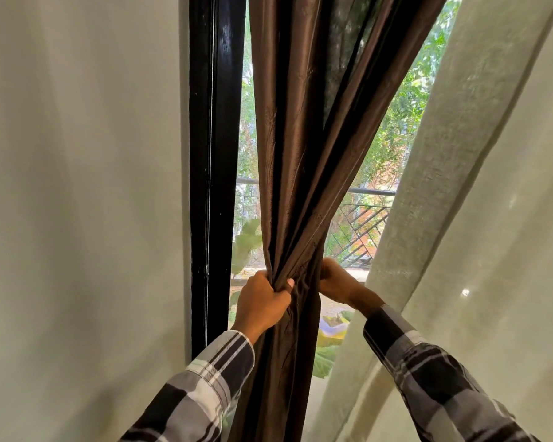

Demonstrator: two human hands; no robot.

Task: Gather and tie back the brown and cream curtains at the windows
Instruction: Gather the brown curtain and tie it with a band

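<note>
Reaching forward in plaid sleeves [205,387], both hands hold the brown curtain [288,161] at its gathered waist. The left hand [262,303] has its fingers curled round the bunched folds, thumb pressed on the front; the right hand [337,280] grips the bundle's far side. The curtain hangs with its long axis vertical, fanning out upward, between cream curtains [479,193] and beside the black window frame [209,154]. Beyond stands a balcony railing [361,218].
</note>
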